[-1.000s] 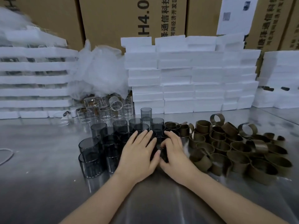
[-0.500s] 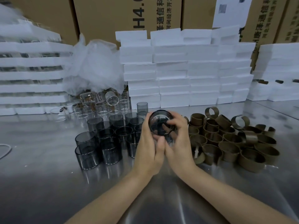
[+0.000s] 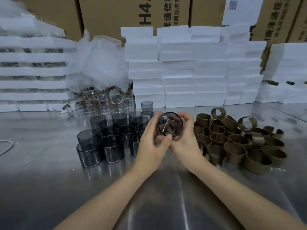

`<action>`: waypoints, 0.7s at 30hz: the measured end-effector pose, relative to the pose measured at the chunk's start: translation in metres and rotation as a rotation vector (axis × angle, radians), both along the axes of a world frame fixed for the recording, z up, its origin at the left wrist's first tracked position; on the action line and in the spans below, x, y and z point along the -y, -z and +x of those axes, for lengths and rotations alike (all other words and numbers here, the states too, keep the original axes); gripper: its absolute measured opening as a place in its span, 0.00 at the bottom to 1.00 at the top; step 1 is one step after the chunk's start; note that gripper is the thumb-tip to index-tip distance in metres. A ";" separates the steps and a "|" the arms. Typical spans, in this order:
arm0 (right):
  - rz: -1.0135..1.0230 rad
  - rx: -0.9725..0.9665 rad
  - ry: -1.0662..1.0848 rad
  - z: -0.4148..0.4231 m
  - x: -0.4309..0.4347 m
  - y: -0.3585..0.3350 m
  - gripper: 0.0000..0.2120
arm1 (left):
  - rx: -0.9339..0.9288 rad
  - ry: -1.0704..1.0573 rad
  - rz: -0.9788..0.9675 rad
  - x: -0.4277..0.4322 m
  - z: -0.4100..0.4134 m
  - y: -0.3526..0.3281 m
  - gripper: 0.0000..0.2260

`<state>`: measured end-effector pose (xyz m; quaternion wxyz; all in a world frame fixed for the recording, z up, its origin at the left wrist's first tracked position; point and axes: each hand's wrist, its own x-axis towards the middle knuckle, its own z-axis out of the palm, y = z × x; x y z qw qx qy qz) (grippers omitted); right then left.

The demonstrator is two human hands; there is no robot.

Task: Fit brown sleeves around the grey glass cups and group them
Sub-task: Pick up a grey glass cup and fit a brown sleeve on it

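The left hand [image 3: 152, 146] and right hand [image 3: 186, 140] both curl round one grey glass cup [image 3: 170, 126], tilted above the steel table [image 3: 116, 188], between roughly a dozen standing grey cups [image 3: 108, 138] and some thirty heaped brown sleeves [image 3: 232, 140], with bare tabletop nearer the person.

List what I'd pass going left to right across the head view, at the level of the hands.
From the left: cord → grey cups → left hand → held cup → right hand → brown sleeves.
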<state>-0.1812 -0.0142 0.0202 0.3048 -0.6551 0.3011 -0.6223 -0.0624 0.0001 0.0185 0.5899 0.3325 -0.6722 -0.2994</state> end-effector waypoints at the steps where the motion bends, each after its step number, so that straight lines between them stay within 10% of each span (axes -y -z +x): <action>1: 0.006 -0.016 -0.006 -0.001 0.001 0.000 0.35 | 0.004 0.001 -0.001 0.000 0.000 0.000 0.31; 21: 0.046 -0.075 -0.036 -0.005 0.002 -0.003 0.32 | -0.318 0.060 0.154 0.003 -0.004 -0.003 0.14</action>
